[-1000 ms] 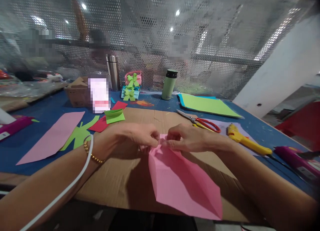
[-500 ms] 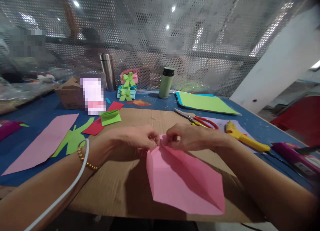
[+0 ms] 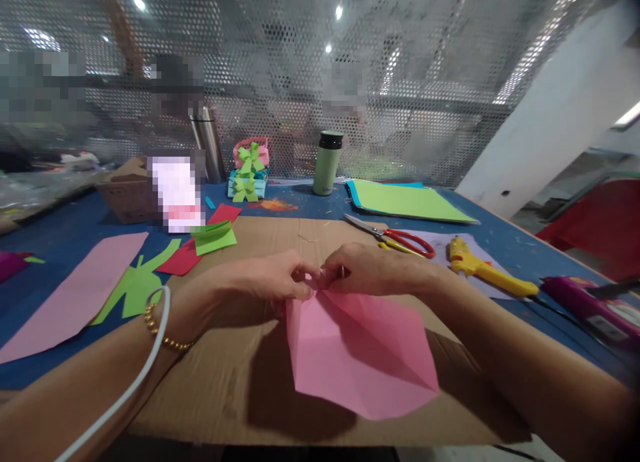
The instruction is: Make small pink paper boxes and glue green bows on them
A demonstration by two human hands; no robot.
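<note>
A folded sheet of pink paper (image 3: 360, 355) hangs toward me over the brown cardboard (image 3: 210, 382), its near end spread wide with creases running through it. My left hand (image 3: 285, 275) pinches the far edge of this paper between thumb and fingers. Right beside it, my right hand (image 3: 355, 269) is closed on the same edge, so the two sets of fingertips almost touch. The fingers partly hide the gathered edge. A gold bead bracelet (image 3: 170, 339) and a white cord cross my left wrist.
Red-handled scissors (image 3: 400, 239), a yellow glue gun (image 3: 495, 272) and a purple tool (image 3: 590, 309) lie at right. Green sheets (image 3: 410, 202) and a green tumbler (image 3: 329, 163) stand behind. Pink paper (image 3: 75, 295), green cut-outs (image 3: 140, 282), a phone (image 3: 177, 195) and a small box (image 3: 125, 192) are at left.
Both hands still grip the paper's far edge. The pink paper's near end has lifted slightly and swung a little left. The whole view has shifted slightly.
</note>
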